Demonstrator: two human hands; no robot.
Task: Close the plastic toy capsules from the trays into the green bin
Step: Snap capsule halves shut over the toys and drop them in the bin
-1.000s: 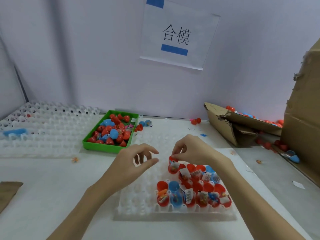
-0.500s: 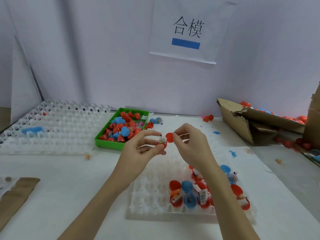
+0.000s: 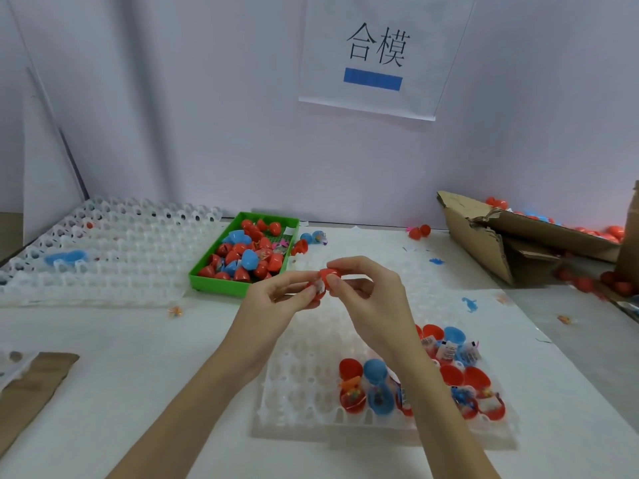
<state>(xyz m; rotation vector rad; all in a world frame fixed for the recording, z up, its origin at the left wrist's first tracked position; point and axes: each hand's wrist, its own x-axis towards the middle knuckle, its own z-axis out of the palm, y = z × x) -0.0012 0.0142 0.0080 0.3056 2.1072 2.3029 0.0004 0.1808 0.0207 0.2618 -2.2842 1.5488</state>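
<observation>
We see red capsule (image 3: 323, 283) held in air between both hands, above far end of near tray (image 3: 311, 402). Left hand (image 3: 276, 305) pinches capsule's lower half with thumb and fingers; right hand (image 3: 370, 299) pinches its upper half, fingers curled round it. We cannot tell whether halves are fully joined. Open capsules (image 3: 415, 382), red and blue, sit in near tray's right cells. Green bin (image 3: 214, 281), behind left hand, holds closed capsules. Second tray (image 3: 103, 257) lies left of bin. Torn cardboard box (image 3: 501, 243) lies at right.
</observation>
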